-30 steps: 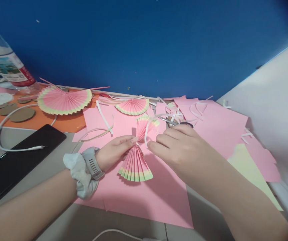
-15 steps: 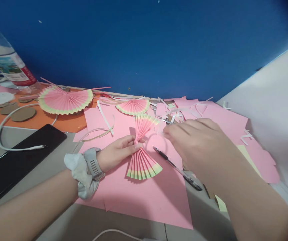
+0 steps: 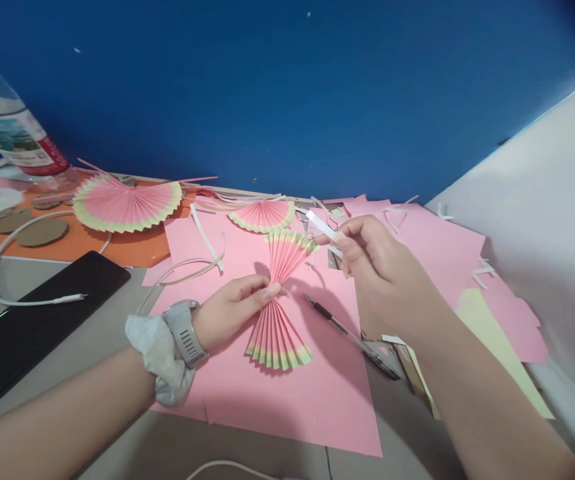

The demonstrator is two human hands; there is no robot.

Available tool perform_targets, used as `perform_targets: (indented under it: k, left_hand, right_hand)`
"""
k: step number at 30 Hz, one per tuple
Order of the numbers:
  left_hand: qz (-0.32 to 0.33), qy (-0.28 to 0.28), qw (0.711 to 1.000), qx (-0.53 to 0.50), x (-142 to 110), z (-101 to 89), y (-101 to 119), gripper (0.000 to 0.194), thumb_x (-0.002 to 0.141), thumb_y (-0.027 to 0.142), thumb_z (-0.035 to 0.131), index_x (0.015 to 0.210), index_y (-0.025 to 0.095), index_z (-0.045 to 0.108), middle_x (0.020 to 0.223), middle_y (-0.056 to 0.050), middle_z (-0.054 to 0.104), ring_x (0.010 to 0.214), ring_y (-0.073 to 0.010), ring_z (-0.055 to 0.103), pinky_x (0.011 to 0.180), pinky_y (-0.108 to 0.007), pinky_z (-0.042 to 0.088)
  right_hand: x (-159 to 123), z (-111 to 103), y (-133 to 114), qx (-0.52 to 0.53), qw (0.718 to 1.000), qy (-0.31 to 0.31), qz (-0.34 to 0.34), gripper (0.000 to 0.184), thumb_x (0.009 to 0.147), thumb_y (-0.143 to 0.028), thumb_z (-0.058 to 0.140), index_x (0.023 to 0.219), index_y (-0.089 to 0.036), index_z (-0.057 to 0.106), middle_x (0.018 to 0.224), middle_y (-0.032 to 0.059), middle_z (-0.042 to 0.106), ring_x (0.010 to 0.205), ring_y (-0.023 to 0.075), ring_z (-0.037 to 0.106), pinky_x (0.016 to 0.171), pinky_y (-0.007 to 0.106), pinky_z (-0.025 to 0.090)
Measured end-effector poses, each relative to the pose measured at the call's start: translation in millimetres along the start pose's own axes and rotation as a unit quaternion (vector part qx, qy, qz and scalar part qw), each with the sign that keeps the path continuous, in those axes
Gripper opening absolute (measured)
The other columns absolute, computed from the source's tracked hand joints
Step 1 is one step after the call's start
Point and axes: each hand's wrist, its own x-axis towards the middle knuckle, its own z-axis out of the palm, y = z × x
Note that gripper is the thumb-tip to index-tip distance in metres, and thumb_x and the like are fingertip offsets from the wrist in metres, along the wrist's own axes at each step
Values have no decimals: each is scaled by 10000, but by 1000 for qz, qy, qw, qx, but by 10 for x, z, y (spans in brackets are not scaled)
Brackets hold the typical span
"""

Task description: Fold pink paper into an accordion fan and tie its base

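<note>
My left hand [image 3: 247,300] pinches the narrow middle of a pleated paper fan [image 3: 280,333], pink with yellow-green ends. Both ends of the fan flare out, one upward and one downward, like a bow. To the right of it, my right hand [image 3: 375,257] is closed on a short white strip [image 3: 321,225] that looks like paper or tape, sticking out past the thumb and fingers. A black pen [image 3: 350,337] lies on the pink paper sheet [image 3: 247,400] below my right hand. A scrunchie [image 3: 160,360] and a grey watch are on my left wrist.
Two other pleated fans, a larger one [image 3: 127,203] at left and a smaller one [image 3: 262,215], lie at the back. A black phone [image 3: 42,333], white cable [image 3: 5,267], cardboard discs [image 3: 42,231] and a plastic bottle [image 3: 12,127] stand or lie left. Pink paper [image 3: 442,247] and scraps spread right.
My right hand has drawn back from the scraps and turned, showing the white strip between its fingers. The left hand keeps its pinch, and the fan's lower end has swung slightly left.
</note>
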Motion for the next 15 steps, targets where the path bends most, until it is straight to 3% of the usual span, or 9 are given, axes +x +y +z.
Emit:
perform_targets:
  k: [4, 6, 10, 15]
  left_hand:
    - [20, 71, 997, 21, 9, -8, -24, 288, 888, 385, 488, 1078, 185, 571, 808, -7, 594, 785, -163, 534, 745, -296, 410]
    - [41, 111, 992, 41, 21, -21, -22, 331, 899, 366, 475, 1179, 196, 528, 945, -27, 637, 900, -172, 560, 830, -300, 413]
    - [74, 165, 979, 95, 44, -50, -2, 230, 907, 310, 463, 1054, 193, 595, 1105, -36, 648, 1069, -173, 546, 943, -281, 384]
    - [80, 172, 975, 112, 51, -66, -2, 194, 907, 313, 450, 904, 186, 596, 921, -17, 672, 921, -162, 591, 855, -264, 429]
  right_hand:
    - [-25, -20, -55, 0, 1000, -6, 14, 168, 963, -312, 341, 887, -231, 468, 693, -17, 546, 519, 122, 477, 474, 256, 337]
    - [-37, -50, -118, 4, 999, -27, 22, 163, 958, -317, 354, 878, -236, 470, 729, -19, 578, 520, 122, 467, 474, 257, 338]
    - [-29, -133, -226, 10, 994, -96, 48, 138, 942, -322, 392, 886, -238, 486, 788, -10, 634, 535, 136, 494, 485, 272, 359]
    - [1, -189, -164, -2, 996, -35, 78, 134, 940, -307, 395, 881, -234, 490, 851, 5, 666, 624, 157, 568, 523, 282, 374]
